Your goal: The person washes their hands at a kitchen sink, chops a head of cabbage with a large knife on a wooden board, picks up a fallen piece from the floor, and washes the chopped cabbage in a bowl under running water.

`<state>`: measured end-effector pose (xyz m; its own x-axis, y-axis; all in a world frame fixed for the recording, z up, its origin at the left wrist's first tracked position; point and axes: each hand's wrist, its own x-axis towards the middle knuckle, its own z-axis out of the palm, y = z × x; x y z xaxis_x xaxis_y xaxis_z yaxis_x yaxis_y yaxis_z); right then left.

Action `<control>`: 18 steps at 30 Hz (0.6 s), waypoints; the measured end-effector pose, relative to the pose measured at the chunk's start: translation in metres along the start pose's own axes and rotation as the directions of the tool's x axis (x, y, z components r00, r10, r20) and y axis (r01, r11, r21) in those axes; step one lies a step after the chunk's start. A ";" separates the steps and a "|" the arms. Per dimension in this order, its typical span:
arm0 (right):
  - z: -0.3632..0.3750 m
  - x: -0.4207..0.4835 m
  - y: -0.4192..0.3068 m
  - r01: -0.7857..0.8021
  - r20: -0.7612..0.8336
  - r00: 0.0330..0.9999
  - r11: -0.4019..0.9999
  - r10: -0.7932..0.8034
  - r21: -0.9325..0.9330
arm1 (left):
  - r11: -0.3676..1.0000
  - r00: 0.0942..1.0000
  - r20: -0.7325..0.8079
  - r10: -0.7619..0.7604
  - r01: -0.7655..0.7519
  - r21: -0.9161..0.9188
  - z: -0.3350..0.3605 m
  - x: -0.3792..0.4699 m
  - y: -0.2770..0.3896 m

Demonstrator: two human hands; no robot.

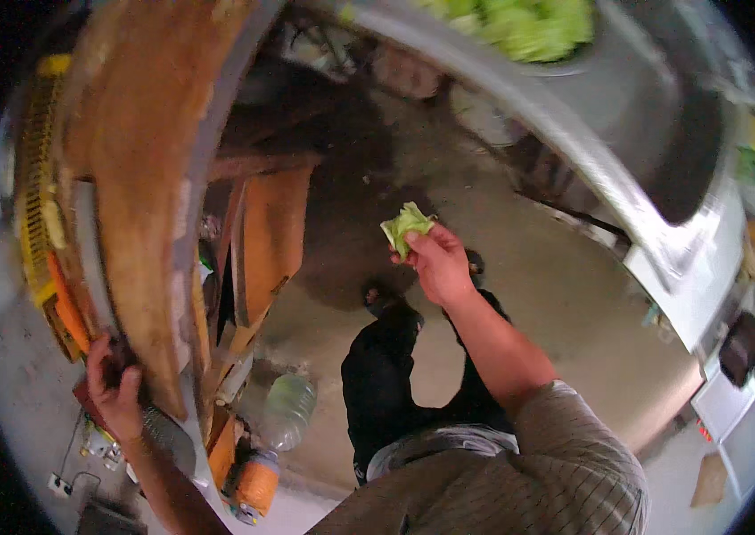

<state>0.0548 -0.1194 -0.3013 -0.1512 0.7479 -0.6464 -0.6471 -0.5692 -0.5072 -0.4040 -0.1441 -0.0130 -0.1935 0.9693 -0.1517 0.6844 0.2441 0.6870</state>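
Note:
Between the thumb and fingers of my right hand [441,267] is a crumpled piece of pale green leaf [408,227], cabbage or lettuce. I hold it over the floor, in front of my legs. My left hand [113,394] is at the near end of a wooden worktop [143,167], with its fingers around the dark handle of a knife. The long grey knife blade [91,254] lies along the wood, pointing away from me. More cut green leaves [531,27] fill a container at the top right, by the metal sink [618,100].
A yellow rack [36,180] and an orange strip [66,301] line the worktop's far side. Below it is an orange-brown cabinet door [277,234]. A large clear plastic bottle [290,408] and an orange-wrapped bottle [257,485] stand on the floor. A white panel [685,294] fronts the sink unit.

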 end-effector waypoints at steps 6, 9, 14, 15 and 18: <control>0.040 -0.168 -0.170 0.185 0.001 0.982 0.965 -0.188 0.185 | 0.989 0.991 0.077 -0.113 0.105 0.101 0.016 0.005 0.088; 0.039 -0.225 -0.237 0.224 0.000 0.972 0.933 -0.233 0.282 | 0.975 0.990 -0.009 -0.143 0.142 0.170 0.026 -0.010 0.133; 0.044 -0.264 -0.304 0.233 -0.108 0.972 0.911 -0.208 0.341 | 0.995 0.969 -0.237 -0.076 0.057 -0.086 0.043 -0.045 0.159; 0.050 -0.265 -0.315 0.234 -0.080 0.972 0.908 -0.220 0.348 | 0.983 0.974 -0.205 -0.098 0.062 -0.174 0.052 -0.059 0.166; 0.073 -0.259 -0.349 0.354 -0.080 0.935 0.911 -0.345 0.211 | 0.924 0.975 -0.069 -0.213 0.178 -0.338 0.083 -0.100 0.205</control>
<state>0.2654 -0.0893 0.0844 0.1414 0.8684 -0.4752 -0.8007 -0.1820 -0.5708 -0.1859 -0.1885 0.0844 -0.3832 0.8906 -0.2449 0.3605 0.3883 0.8481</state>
